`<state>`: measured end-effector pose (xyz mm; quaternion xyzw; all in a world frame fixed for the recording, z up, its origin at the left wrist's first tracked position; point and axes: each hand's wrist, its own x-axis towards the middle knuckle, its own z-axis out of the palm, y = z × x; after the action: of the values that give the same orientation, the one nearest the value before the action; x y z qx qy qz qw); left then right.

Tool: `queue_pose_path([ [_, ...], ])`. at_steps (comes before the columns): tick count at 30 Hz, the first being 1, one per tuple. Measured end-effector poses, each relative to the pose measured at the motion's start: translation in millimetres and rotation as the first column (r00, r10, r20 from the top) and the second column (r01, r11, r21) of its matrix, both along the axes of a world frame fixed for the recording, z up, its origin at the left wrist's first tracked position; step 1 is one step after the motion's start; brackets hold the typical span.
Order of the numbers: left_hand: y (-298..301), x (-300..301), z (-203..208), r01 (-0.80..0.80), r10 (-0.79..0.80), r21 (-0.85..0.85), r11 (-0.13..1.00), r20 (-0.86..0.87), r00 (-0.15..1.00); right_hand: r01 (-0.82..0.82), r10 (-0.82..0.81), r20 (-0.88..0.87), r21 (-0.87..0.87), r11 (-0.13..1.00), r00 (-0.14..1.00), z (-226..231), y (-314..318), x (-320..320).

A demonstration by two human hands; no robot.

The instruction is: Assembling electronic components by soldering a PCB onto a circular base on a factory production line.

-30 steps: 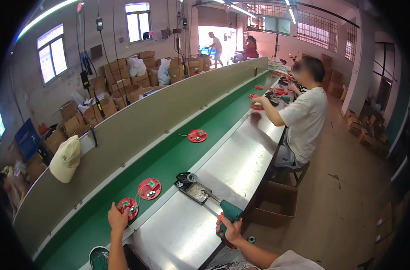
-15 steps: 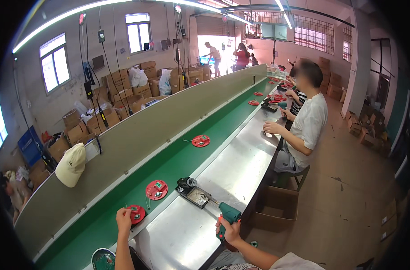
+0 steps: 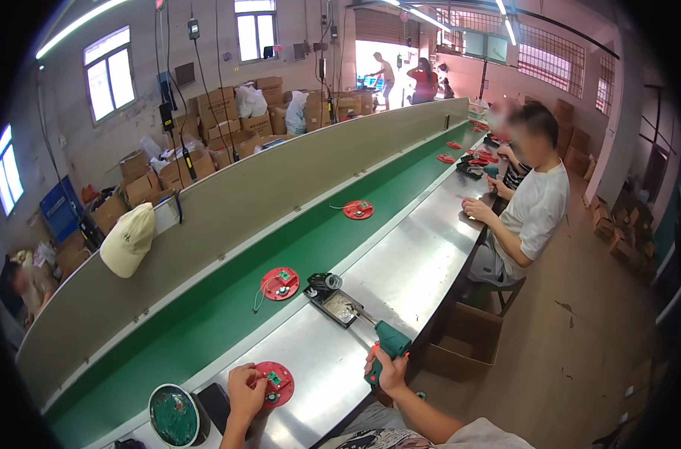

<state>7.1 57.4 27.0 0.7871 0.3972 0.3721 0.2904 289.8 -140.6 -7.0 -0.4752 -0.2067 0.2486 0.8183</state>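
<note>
My left hand (image 3: pixel 245 394) grips the left edge of a round red plastic disc (image 3: pixel 284 394), which is over the metal bench close to me. The disc carries a small green circuit board and a round metal part. My right hand (image 3: pixel 388 371) is closed around the handle of a green soldering gun (image 3: pixel 392 340). The gun's thin tip points up and left, at the black tray (image 3: pixel 336 308) that stands on the bench. Another red disc (image 3: pixel 280 284), with a board and a loose white wire, lies on the green belt beyond my left hand.
A tub of green material (image 3: pixel 173 416) and a dark flat object (image 3: pixel 215 404) sit left of my left hand. More red discs (image 3: pixel 358 210) lie along the green belt (image 3: pixel 318 251). A person in white (image 3: pixel 535 206) works farther up the bench. An open cardboard box (image 3: pixel 460 335) stands below its edge.
My left hand has brought the near red disc off the green belt, toward me over the metal bench. My right hand keeps the soldering gun at the tray. The view has shifted slightly.
</note>
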Motion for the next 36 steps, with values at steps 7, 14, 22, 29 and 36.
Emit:
queue_pose_path([
  [7, -28, -19, -16, 0.027, 0.007, 0.262, 0.965, -0.128, 0.992, 0.026, -0.026, 0.043, -0.009, 1.0, 0.999, 9, 0, -13],
  [14, -27, -20, -10, 0.082, -0.05, 0.259, 0.962, -0.126, 0.991, 0.091, -0.098, -0.12, -0.062, 0.994, 0.988, -6, 9, -8],
  [22, -39, -55, 33, -0.229, 0.236, 0.236, 0.944, -0.002, 0.972, 0.02, -0.021, -0.019, -0.054, 0.998, 1.0, -8, 8, 3],
  [29, -5, -174, 32, -0.589, 0.655, 0.328, 0.739, -0.552, 0.515, 0.006, -0.006, 0.0, -0.082, 0.997, 1.0, -7, 1, -1],
  [36, -16, -199, 34, -0.679, 0.7, 0.221, 0.7, -0.399, 0.592, 0.028, -0.021, 0.061, -0.113, 0.993, 0.998, -6, 3, -1],
])
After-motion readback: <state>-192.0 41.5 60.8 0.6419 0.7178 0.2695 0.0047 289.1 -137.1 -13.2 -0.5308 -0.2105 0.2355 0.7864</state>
